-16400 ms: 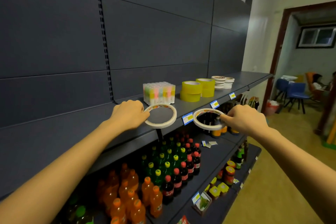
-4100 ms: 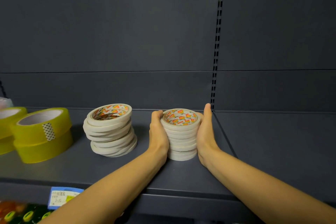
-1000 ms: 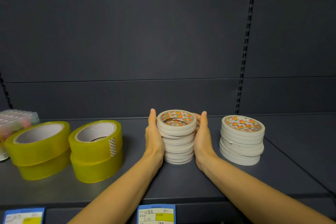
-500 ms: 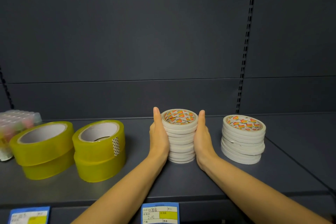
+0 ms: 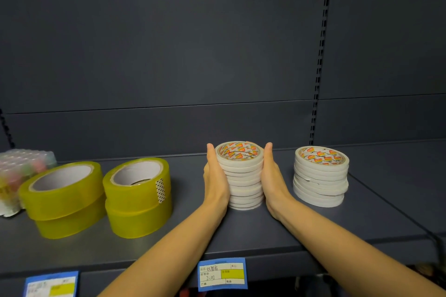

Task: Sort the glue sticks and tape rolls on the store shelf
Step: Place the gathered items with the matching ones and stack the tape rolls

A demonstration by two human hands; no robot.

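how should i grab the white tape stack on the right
Clasp the right white stack by its two side walls, palms flat, coming from the front. Its thin rolls sit slightly offset, so a top pinch would likely lift only one.

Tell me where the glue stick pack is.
Head view: the glue stick pack stands at the far left of the shelf, partly behind the leftmost yellow tape stack.

Two bare forearms, bare left hand (image 5: 215, 182), bare right hand (image 5: 274, 183)
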